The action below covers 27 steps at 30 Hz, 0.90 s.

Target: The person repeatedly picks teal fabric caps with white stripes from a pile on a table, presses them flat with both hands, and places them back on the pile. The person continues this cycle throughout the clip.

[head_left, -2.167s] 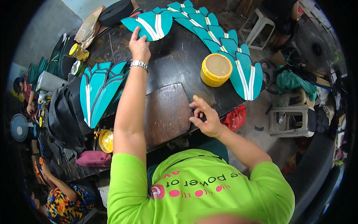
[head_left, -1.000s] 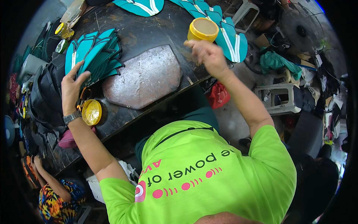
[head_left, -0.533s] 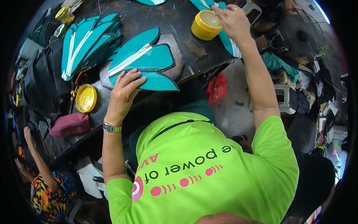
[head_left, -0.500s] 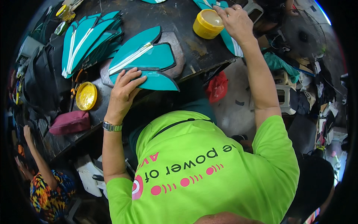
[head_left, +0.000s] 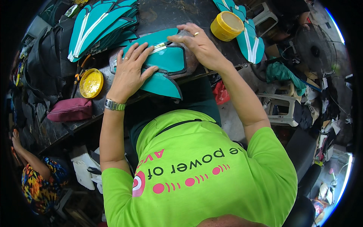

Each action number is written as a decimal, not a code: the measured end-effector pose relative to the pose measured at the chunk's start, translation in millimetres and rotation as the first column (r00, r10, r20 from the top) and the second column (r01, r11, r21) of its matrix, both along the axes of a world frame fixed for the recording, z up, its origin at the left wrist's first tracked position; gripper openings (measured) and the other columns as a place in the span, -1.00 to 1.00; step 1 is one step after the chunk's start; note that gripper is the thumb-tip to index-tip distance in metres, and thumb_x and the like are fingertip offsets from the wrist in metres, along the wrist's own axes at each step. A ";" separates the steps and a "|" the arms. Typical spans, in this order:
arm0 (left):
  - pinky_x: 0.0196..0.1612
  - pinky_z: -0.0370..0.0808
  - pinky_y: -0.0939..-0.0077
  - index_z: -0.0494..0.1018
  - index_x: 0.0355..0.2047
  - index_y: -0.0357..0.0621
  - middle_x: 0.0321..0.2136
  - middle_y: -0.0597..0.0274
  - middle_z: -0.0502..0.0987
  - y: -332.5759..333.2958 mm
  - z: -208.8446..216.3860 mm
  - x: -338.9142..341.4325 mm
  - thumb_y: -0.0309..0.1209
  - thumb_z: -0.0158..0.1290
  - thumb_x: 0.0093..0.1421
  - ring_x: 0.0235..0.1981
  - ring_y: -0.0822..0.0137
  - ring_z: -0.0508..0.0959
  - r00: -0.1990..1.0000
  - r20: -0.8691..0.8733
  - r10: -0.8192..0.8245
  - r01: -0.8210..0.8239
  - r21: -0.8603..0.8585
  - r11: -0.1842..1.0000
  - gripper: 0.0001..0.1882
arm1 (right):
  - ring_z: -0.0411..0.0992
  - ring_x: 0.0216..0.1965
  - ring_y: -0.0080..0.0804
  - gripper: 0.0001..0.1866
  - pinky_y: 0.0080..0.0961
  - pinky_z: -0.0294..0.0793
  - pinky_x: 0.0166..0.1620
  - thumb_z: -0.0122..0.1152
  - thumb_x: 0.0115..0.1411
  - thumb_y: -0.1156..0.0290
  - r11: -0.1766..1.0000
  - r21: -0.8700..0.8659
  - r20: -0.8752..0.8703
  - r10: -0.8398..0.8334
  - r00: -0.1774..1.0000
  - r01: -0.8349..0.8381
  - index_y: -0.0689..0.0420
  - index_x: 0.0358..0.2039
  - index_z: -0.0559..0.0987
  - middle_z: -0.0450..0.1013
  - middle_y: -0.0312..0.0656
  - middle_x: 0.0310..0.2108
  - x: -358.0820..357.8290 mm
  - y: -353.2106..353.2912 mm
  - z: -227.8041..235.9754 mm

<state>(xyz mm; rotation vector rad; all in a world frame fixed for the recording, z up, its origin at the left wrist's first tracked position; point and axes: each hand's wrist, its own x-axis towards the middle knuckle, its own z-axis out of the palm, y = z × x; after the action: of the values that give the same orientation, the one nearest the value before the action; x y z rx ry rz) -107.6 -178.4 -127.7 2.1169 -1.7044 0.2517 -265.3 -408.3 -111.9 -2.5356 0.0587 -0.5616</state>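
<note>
A flat teal lobed piece (head_left: 166,60) with black edging and a white strip lies on a greyish slab (head_left: 192,67) near the table edge. My left hand (head_left: 130,70) rests on its left part, fingers spread and laid flat, covering that end. Over the piece's far right edge is my right hand (head_left: 200,45), its fingers stretched out and apart with nothing visible in them. Whether its fingertips touch the piece I cannot tell. Beyond that hand stands an open yellow tub (head_left: 227,26) with pale contents.
A stack of similar teal pieces (head_left: 100,26) lies at the far left, with others (head_left: 249,41) at the right. Near the left edge are a yellow lid (head_left: 91,83), orange-handled scissors (head_left: 78,73) and a maroon pouch (head_left: 70,110). A person's arm (head_left: 32,160) shows at lower left.
My right hand has left the yellow tub and come left to the teal piece. My left hand has moved farther onto the piece, its fingers now spread.
</note>
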 end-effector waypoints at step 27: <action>0.40 0.04 0.04 0.31 0.29 -0.11 0.33 0.17 0.31 1.8 -22.1 0.4 -0.28 -0.11 0.41 0.38 0.19 0.23 0.996 -0.010 0.084 -0.085 -0.004 0.996 -0.52 | -0.37 0.54 -0.02 -0.29 0.29 -0.45 0.43 -0.23 0.34 -0.35 0.901 -0.433 -0.370 -0.146 0.918 -0.031 -0.47 0.45 0.13 -0.17 -0.13 0.53 34.1 12.2 -27.1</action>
<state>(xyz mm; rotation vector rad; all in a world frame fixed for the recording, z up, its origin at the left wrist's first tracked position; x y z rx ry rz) -107.2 -176.6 -149.8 2.1863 -1.6094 0.2691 -231.3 -396.1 -139.1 -3.0589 0.1747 -0.0702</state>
